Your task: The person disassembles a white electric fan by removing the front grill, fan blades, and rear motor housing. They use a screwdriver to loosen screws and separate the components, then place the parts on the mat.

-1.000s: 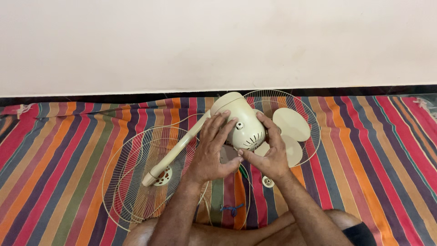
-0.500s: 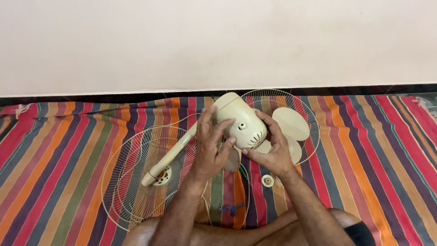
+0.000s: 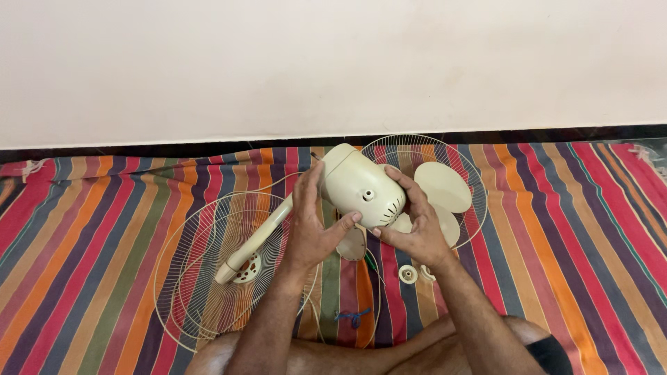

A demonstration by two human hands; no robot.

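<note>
Below, a striped mat [image 3: 556, 229] in red, orange, purple and green is being used as the floor covering, and it is being met at its far edge by a dark skirting strip [image 3: 174, 148] under a plain cream wall [image 3: 333, 62]. No packages, labels or signs are being shown.

At the middle of the mat a cream fan motor housing [image 3: 361, 186] is being held tilted between both hands — the left hand [image 3: 310, 226] is being wrapped around its left side with fingers clenched on it, and the right hand [image 3: 415, 222] is being curled around its vented end, grasping it too. Cream blades [image 3: 445, 191] are being seen behind it inside a wire guard [image 3: 465, 167]. A second wire guard [image 3: 208, 278] is lying flat to the left, crossed by the cream stem [image 3: 260, 236]. Just beside the right wrist a small cream cap [image 3: 408, 274] is lying on the mat.
</note>
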